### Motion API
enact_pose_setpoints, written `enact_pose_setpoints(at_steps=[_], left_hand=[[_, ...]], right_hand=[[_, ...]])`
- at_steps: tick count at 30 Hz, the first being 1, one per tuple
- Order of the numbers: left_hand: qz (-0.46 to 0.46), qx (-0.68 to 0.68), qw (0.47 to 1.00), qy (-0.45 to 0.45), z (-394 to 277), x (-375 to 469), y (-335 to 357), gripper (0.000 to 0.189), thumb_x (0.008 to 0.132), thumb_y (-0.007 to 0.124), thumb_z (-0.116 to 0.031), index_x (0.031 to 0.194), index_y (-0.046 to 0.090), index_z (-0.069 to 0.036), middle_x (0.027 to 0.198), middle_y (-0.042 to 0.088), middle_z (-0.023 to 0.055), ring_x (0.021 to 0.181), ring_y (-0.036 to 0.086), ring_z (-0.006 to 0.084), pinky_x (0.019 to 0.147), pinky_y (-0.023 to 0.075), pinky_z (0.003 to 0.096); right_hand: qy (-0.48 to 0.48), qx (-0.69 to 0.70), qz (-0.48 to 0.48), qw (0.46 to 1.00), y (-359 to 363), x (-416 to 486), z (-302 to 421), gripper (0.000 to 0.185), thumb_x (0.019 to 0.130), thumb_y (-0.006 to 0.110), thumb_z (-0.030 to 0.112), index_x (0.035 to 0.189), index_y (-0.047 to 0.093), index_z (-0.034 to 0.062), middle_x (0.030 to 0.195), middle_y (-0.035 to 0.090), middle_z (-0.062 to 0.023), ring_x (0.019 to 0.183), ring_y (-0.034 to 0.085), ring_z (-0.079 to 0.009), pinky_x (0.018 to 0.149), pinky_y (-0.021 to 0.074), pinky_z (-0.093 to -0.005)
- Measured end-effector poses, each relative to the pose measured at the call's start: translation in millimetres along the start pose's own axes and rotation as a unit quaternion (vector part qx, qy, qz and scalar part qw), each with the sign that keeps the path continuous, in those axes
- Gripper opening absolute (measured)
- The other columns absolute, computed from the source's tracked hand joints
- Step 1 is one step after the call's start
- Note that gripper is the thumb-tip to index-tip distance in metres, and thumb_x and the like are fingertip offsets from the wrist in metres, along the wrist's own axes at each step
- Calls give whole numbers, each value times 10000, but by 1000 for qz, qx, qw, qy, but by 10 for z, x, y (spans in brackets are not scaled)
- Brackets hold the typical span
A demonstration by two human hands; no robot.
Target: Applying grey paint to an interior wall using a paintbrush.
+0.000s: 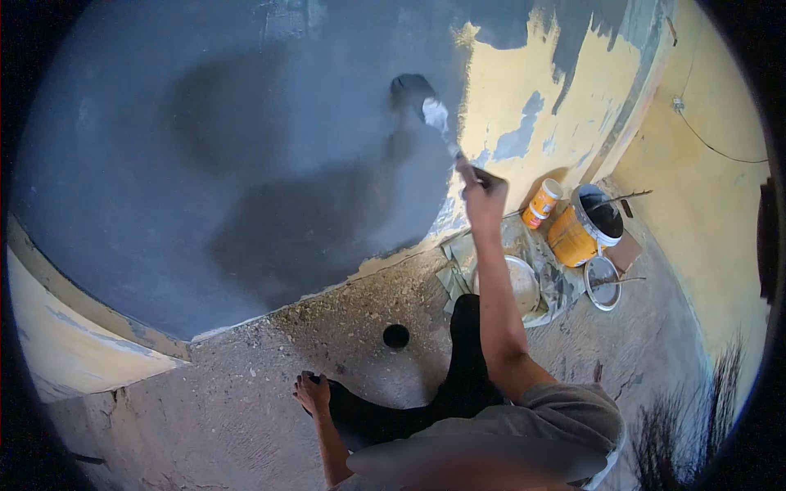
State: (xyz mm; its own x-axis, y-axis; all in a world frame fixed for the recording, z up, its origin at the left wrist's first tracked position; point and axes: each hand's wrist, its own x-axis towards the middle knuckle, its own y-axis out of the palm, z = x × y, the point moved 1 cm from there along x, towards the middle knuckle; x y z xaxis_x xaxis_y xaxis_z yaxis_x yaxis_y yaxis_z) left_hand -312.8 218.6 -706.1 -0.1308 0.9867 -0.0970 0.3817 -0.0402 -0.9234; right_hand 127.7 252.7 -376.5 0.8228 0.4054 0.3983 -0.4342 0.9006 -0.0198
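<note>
My right hand [486,195] is closed on the handle of a paintbrush [437,116], whose dark bristles are against the wall [344,110]. Motion blurs the brush a little. Dark grey-blue paint covers the wall around and left of the bristles; to the right, yellow wall [497,80] shows with ragged grey strokes over it. My left hand [314,393] rests at my left knee, its fingers curled over something small and dark that I cannot make out.
Right of my arm stand a yellow paint bucket [568,236] with dark paint and a stick inside, and orange-and-white containers [541,202]. A white lid [603,301] with a stick, a round pale lid or tray [522,285] and plastic sheeting [556,301] lie on the floor. Bristly twigs [681,423] are lower right.
</note>
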Motion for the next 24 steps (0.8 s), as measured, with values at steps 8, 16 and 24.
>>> enact_pose_setpoints(at_steps=[8,16,24], left_hand=[[-34,6,999,11,-29,54,116,344,724,665,-283,996,599,-84,1031,598,85,1037,536,300,889,380,490],[-4,-18,1000,-12,2,54,60,342,726,663,-283,992,600,-78,1025,597,92,1023,537,299,902,369,489],[32,-13,999,2,-42,48,88,350,740,644,-312,987,602,-68,1033,596,105,1041,526,311,886,377,507]], right_hand=[[-106,4,-17,994,345,658,301,244,836,662,214,795,677,-26,518,409,31,484,369,-52,442,281,-251],[-12,24,2,1000,-64,-154,280,284,823,680,220,840,693,-63,599,579,-44,581,500,-114,569,423,-284],[-112,-18,-32,993,308,441,19,295,841,665,284,876,704,-7,537,461,31,459,381,-66,426,295,-251]])
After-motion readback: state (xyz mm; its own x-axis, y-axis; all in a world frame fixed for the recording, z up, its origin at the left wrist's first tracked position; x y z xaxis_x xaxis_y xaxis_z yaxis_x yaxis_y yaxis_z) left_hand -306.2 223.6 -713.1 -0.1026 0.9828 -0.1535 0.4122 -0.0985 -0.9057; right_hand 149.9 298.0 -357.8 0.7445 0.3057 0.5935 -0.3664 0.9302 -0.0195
